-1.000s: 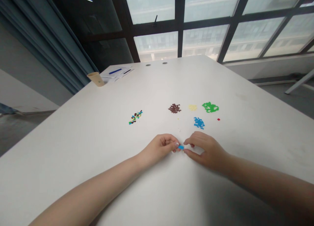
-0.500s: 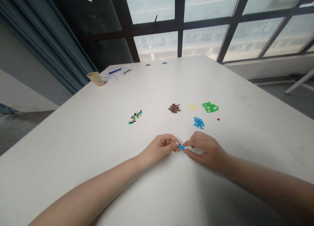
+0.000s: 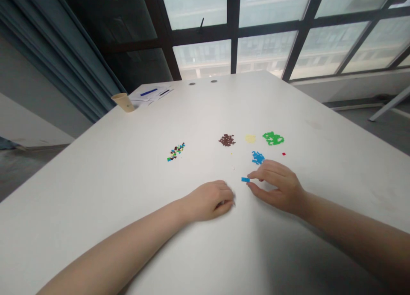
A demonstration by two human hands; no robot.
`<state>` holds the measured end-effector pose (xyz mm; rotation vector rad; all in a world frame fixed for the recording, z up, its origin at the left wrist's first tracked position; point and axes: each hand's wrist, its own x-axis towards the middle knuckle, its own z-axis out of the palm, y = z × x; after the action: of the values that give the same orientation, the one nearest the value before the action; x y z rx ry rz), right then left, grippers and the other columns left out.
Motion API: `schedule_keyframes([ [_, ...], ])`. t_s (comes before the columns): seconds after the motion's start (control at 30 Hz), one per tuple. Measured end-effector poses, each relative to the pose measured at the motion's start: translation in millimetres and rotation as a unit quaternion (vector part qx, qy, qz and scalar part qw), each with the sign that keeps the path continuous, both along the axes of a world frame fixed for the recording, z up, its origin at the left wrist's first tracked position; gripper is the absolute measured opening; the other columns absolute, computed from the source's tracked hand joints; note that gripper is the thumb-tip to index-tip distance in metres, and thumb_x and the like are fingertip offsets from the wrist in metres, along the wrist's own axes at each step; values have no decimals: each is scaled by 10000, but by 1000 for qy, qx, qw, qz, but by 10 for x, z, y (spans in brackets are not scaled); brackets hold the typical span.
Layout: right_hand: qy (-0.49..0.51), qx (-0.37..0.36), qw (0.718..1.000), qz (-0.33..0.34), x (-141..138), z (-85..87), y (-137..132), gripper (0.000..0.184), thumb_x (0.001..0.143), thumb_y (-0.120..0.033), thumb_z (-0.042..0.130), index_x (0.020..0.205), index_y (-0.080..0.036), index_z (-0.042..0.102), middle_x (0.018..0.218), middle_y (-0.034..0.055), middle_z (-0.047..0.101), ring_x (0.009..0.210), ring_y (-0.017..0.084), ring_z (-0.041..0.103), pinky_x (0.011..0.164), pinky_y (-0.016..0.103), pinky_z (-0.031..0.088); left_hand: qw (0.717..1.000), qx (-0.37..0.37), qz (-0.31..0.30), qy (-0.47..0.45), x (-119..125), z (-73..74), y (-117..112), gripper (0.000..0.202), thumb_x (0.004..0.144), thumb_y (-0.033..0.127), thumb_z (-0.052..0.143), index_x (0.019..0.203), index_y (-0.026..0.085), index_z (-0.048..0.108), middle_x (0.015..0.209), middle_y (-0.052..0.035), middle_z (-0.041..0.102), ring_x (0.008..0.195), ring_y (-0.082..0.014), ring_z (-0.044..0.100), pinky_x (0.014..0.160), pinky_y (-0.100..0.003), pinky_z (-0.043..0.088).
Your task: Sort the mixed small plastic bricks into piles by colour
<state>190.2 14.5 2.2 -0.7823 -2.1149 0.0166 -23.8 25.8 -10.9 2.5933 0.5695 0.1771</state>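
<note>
A small blue building brick [image 3: 245,179] is pinched at its right end between the thumb and fingertips of my right hand [image 3: 278,184]. It is held near the table surface. My left hand [image 3: 209,201] rests on the table to the left of it, apart from the brick, fingers curled in toward the thumb; whatever might be between its slightly blurred fingertips is hidden. Just beyond my right hand lies a pile of loose blue bricks [image 3: 258,157], partly behind its fingers. A few tiny pale bits [image 3: 233,168] lie in front of the two hands.
Farther back on the white table [image 3: 128,175] are brown pieces [image 3: 226,140], pale yellow pieces [image 3: 250,138], green pieces [image 3: 273,138] and one red piece [image 3: 283,154]. A mixed-colour cluster [image 3: 176,151] lies left. A paper cup [image 3: 123,102] and papers with a pen [image 3: 149,92] stand at the far left.
My left hand has let go of the blue brick and turned palm-down, a bit lower. My right hand has carried the brick slightly away and to the right.
</note>
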Motion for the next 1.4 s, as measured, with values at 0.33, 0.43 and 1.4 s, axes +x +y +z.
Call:
schedule_keyframes([
  [0.33,-59,-182,973,-133,293,175,319,112,759,-277,520,744,-194,594,590,-5,534,532,110,459,526,234,356,1000,10,-4,-2,7,-14,10,195,860,208,374,773,164,543,692,-45,570,702,-146,494,704,-259,382],
  [0.43,-150,-269,935,-178,524,203,524,132,735,-302,524,713,-197,599,604,-7,543,535,109,462,522,228,334,1000,16,-14,3,11,-10,19,190,856,208,376,765,163,538,678,-44,562,695,-146,485,701,-254,379],
  [1.4,-396,-275,829,-282,435,157,415,304,832,-347,420,621,-178,560,678,54,610,612,167,532,507,264,248,998,49,48,16,7,-64,16,245,875,259,340,783,169,548,675,-35,569,640,-123,495,613,-224,381],
])
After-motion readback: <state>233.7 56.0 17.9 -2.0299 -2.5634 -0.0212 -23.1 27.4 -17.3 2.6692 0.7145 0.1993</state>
